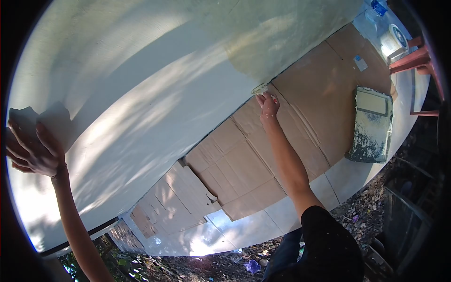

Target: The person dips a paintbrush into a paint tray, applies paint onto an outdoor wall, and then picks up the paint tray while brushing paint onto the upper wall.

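Note:
My right hand [269, 107] is closed around a small, pale, paint-covered tool [260, 89], perhaps a brush; its exact shape is hard to make out. The tool is at the bottom edge of the pale wall [188, 84], where the wall meets the floor covering. Above it, part of the wall has a greener, darker tone. At the far left my left hand [35, 152] is raised with its fingers spread, against or very near the wall, beside its own shadow.
Flattened cardboard [300, 117] lines the floor along the wall. A paint-stained tray [372, 124] lies at the right. Beyond are a white tub [393, 41], a water bottle [377, 8] and a red plastic chair [418, 60]. Leaf-littered ground borders the tiles.

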{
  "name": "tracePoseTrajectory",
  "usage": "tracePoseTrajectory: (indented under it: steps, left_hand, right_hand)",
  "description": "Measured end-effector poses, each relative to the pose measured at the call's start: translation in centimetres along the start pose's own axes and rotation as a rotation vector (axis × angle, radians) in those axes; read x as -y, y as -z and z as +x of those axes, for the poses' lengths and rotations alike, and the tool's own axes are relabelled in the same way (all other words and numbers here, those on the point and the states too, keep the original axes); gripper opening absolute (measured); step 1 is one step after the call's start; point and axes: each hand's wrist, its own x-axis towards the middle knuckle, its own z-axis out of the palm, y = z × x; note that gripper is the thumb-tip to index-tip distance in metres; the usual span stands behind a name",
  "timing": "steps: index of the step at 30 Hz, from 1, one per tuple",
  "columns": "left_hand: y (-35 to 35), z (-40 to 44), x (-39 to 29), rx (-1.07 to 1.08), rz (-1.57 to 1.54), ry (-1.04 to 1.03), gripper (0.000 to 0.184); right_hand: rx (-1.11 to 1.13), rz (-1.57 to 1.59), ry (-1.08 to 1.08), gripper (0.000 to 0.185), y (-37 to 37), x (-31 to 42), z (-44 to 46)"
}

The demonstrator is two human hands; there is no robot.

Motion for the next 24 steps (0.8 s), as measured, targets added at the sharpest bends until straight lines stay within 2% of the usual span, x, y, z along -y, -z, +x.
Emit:
tracePoseTrajectory:
  steps: [1,2,5,8,11,14,18,21,24]
  left_hand:
    - [0.1,0.1,0.0,-0.003,-0.002,-0.001,0.061]
    - [0.1,0.1,0.0,-0.004,0.005,0.003,0.061]
    - [0.1,-0.2,0.6,0.007,-0.010,-0.020,0.062]
    - [-0.1,-0.9,1.2,0.017,0.002,-0.012,0.062]
    - [0.0,-0.8,1.1,0.019,0.031,-0.018,0.062]
    - [0.0,-0.4,0.6,0.018,0.022,-0.015,0.062]
    - [0.0,-0.6,0.5,0.014,0.040,0.010,0.063]
    - [-0.1,-1.0,1.0,0.002,0.053,-0.002,0.063]
    - [-0.3,-1.0,1.2,-0.025,0.052,-0.003,0.066]
  right_hand:
    - [0.019,0.050,-0.020,0.015,-0.3,1.2,-0.7]
    - [0.155,0.197,-0.063,0.015,0.2,3.2,-2.3]
    - [0.245,0.237,-0.045,0.016,1.7,8.1,-7.5]
    - [0.136,0.105,-0.003,0.016,3.9,6.1,-5.8]
    - [0.010,-0.146,0.042,0.016,4.2,0.8,-1.2]
    - [0.052,-0.135,0.038,0.016,2.2,-2.2,1.0]
    - [0.176,0.131,-0.119,0.015,4.2,0.8,-1.2]
    - [0.030,0.052,-0.062,0.017,5.5,0.5,-1.1]
    - [0.016,0.064,-0.094,0.018,3.6,-1.2,0.9]
